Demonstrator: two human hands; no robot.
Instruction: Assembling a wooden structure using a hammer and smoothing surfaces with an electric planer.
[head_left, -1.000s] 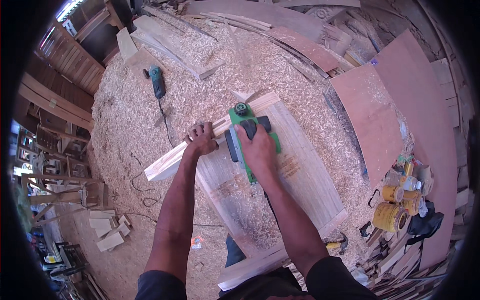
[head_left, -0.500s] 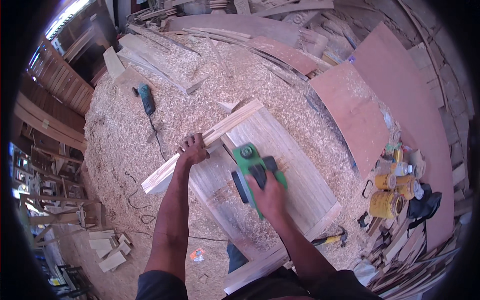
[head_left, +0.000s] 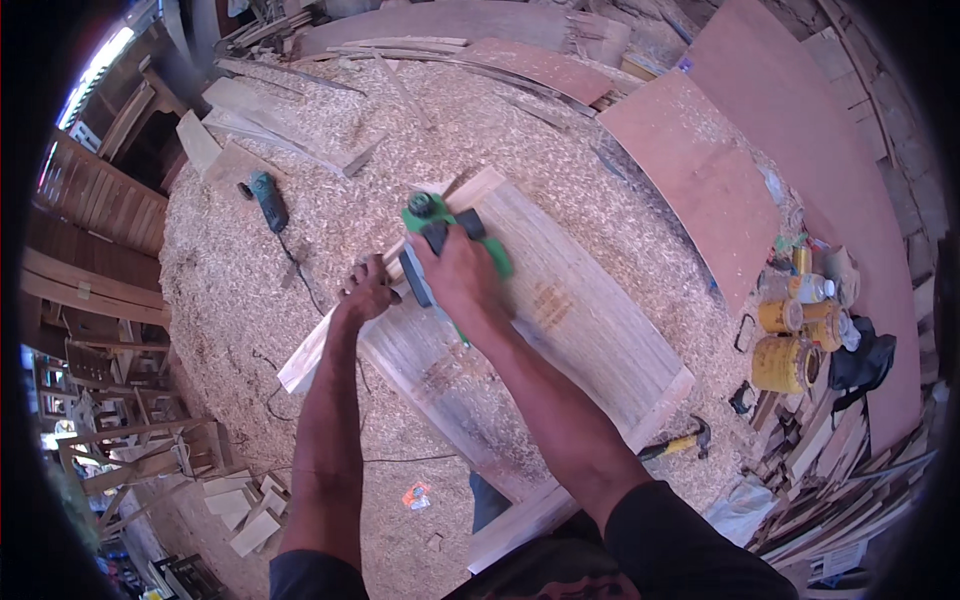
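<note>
My right hand (head_left: 458,265) is closed on the black handle of a green electric planer (head_left: 492,260), which sits over a pale wooden batten, slightly smeared by motion. My left hand (head_left: 368,293) grips that batten (head_left: 305,355) to the left of the planer, fingers curled over its top. The batten lies crosswise at the far end of a wide, pale board assembly (head_left: 610,350), which has darker patches and shavings on it. Part of the batten is hidden under the planer and my hands.
Wood shavings cover the floor around an angle grinder (head_left: 268,205) with a cord, at upper left. At right lie plywood sheets (head_left: 680,170), yellow tubs (head_left: 780,365), a black bag (head_left: 860,370) and a hammer (head_left: 680,442). Offcuts (head_left: 250,510) and wooden furniture stand at left.
The planer in my right hand moved back toward me half a second ago and is now forward again over the batten. My left hand stays on the batten. The whole view has shifted somewhat.
</note>
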